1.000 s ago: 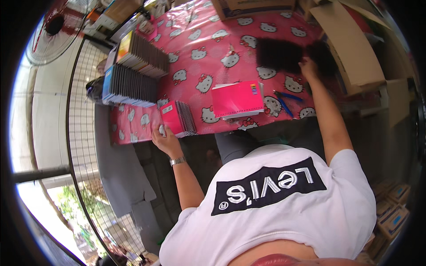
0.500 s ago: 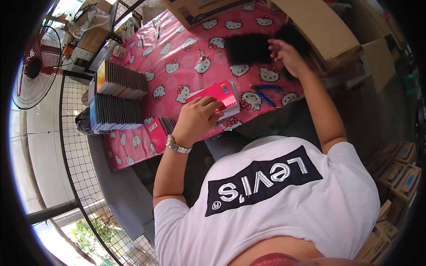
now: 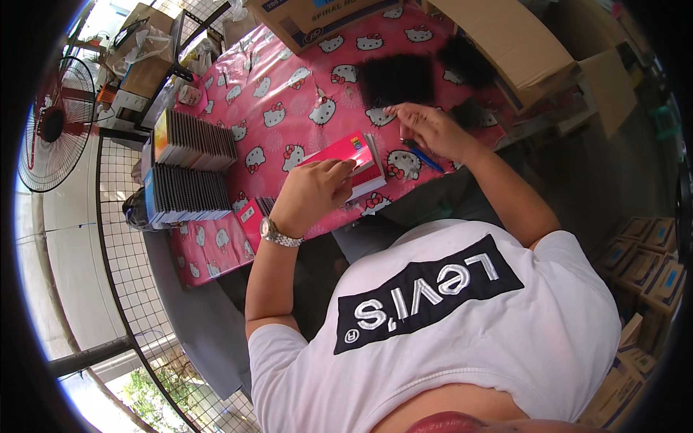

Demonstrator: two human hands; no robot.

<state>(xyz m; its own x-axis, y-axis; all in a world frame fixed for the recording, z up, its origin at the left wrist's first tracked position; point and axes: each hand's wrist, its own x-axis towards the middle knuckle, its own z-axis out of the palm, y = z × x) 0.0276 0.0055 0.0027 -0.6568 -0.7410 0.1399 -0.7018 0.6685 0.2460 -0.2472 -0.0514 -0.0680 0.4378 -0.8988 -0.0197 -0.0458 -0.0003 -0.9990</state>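
Note:
A pink-red notebook [image 3: 345,153] lies on top of a small stack of white-paged notebooks near the table's front edge. My left hand [image 3: 314,189], with a watch at its wrist, is bent over the notebook's left side and grips it. My right hand [image 3: 435,133] hovers to the right of the notebook, thumb and fingers pinched together. Whatever thin thing may be in that pinch is too small to make out. Just below my right hand lies a blue-handled hand tool [image 3: 426,156], partly covered. Beyond it sits a fuzzy black pile [image 3: 397,78].
Two rows of dark-bound notebooks [image 3: 189,184] stand at the left, beside a smaller red-covered group [image 3: 250,216]. A second black pile [image 3: 466,59] lies near an open carton [image 3: 516,54]. Another carton [image 3: 317,22] stands at the back. A fan [image 3: 54,124] is far left.
My right hand has come left and nearer, from beside the black piles toward the notebook, its fingers closing together. My left hand stays on the notebook. The view has shifted slightly.

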